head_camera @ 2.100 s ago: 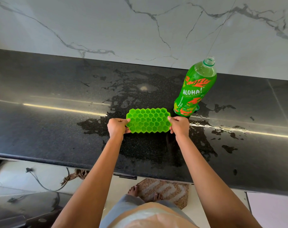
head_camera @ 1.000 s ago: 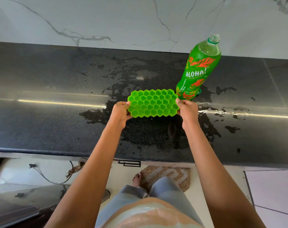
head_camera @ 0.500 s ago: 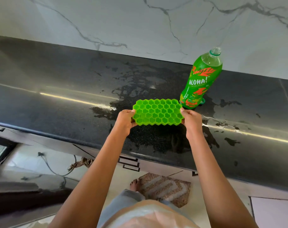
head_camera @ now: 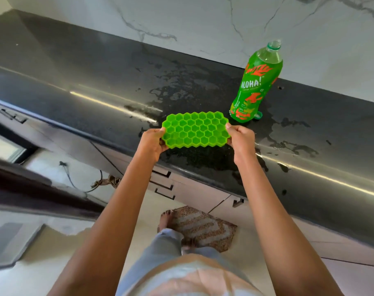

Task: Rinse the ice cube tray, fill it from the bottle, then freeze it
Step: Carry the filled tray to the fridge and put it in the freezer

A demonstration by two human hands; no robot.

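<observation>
Head view: left hand (head_camera: 152, 141) and right hand (head_camera: 242, 139) pinch the ends of the green honeycomb silicone ice tray (head_camera: 195, 129), mid-frame. Uncapped green plastic bottle (head_camera: 255, 84) stands upper right on the wet black counter (head_camera: 79, 69).

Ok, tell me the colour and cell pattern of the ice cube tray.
The ice cube tray is bright lime green with a honeycomb of hexagonal cells, clearest in the head view.

Glossy wet stone counter (head_camera: 79, 67); matt, rubbery tray (head_camera: 195, 130).

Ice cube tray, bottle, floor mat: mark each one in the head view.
ice cube tray (head_camera: 195, 130), head view, central honeycomb cells
bottle (head_camera: 252, 84), head view, ALOHA label
floor mat (head_camera: 203, 229), head view, striped middle
</observation>
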